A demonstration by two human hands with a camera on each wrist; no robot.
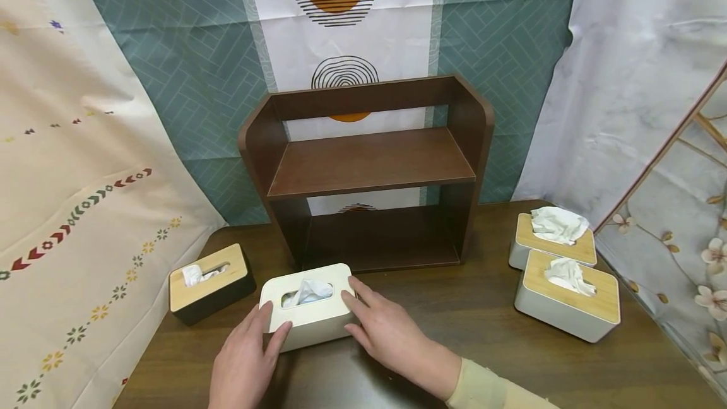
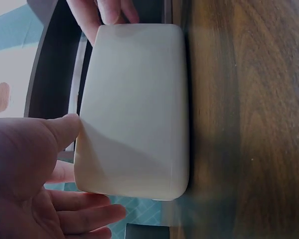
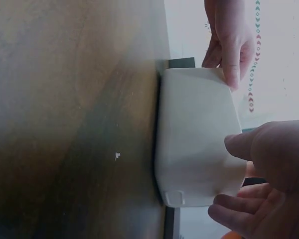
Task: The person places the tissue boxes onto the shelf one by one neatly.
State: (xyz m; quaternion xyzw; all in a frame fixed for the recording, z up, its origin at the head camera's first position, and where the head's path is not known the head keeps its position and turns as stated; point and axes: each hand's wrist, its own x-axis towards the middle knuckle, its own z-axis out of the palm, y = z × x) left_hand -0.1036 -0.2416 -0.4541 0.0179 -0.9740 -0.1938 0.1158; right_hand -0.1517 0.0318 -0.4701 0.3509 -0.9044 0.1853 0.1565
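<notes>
A white tissue box (image 1: 311,314) with a pale lid sits on the table in front of the shelf, a tissue poking from its oval slot. My left hand (image 1: 244,352) holds its left end, thumb at the front top edge and fingers round the side. At the right end, my right hand (image 1: 392,333) grips the box with fingertips on the lid's edge and the thumb against the front. In the left wrist view, the plain front of the tissue box (image 2: 134,109) faces the camera. The right wrist view shows the thumb of my right hand (image 3: 274,174) on the box's upper edge.
A dark brown two-tier shelf (image 1: 372,160) stands behind the box. To the left is a black tissue box (image 1: 212,292) with a wooden lid. Two grey-white tissue boxes with wooden lids, a nearer one (image 1: 568,305) and a farther one (image 1: 519,254), stand right. Patterned cloths hang around the table (image 1: 454,320).
</notes>
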